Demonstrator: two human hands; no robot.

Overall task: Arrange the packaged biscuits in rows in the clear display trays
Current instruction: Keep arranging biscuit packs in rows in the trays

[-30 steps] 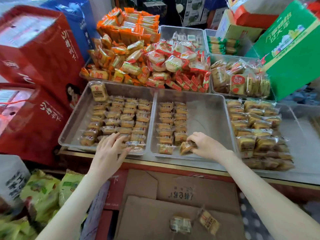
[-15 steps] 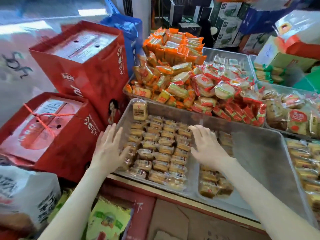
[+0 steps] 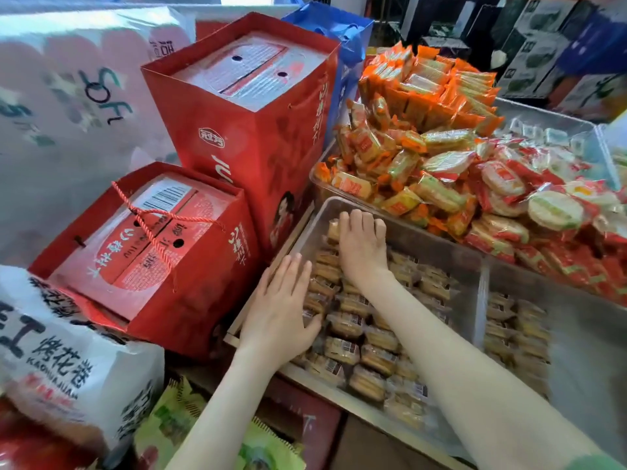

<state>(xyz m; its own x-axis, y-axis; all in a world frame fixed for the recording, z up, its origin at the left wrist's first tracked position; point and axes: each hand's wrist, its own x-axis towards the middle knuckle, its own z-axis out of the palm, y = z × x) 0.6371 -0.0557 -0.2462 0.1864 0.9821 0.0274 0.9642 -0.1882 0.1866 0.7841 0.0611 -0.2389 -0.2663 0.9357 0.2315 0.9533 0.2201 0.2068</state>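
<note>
**Both hands at the left end of the near tray**

The near clear plastic display tray (image 3: 420,237) is filled for most of its floor with rows of small clear-wrapped brown biscuits (image 3: 349,347), laid flat from the near rim towards the far wall. A bare strip of floor is left along the far wall, right of the right hand.

The left hand (image 3: 281,313) is laid flat on the leftmost column. Its fingers are straight and close together along the tray's left wall, and the thumb is spread onto the packs. The tall red paper gift bag (image 3: 237,137) and the lower red rope-handled gift bag (image 3: 146,252) stand close beside that wall, so little room is left there.

The right hand (image 3: 361,245) is reached to the far left corner. Its fingers are held together and bent down beside a single wrapped biscuit pack (image 3: 333,230). Whether the pack is clamped cannot be told, since the thumb is hidden.

A second clear tray (image 3: 583,334) adjoins on the right. Two short columns of biscuit packs (image 3: 512,330) are kept against its left wall, and the rest of its floor is bare.

Behind both far walls a heap of orange, yellow and red wrapped snacks (image 3: 441,184) is piled higher than the rims. A white printed sack (image 3: 68,361) and green packets (image 3: 183,422) lie below the near left corner.
</note>
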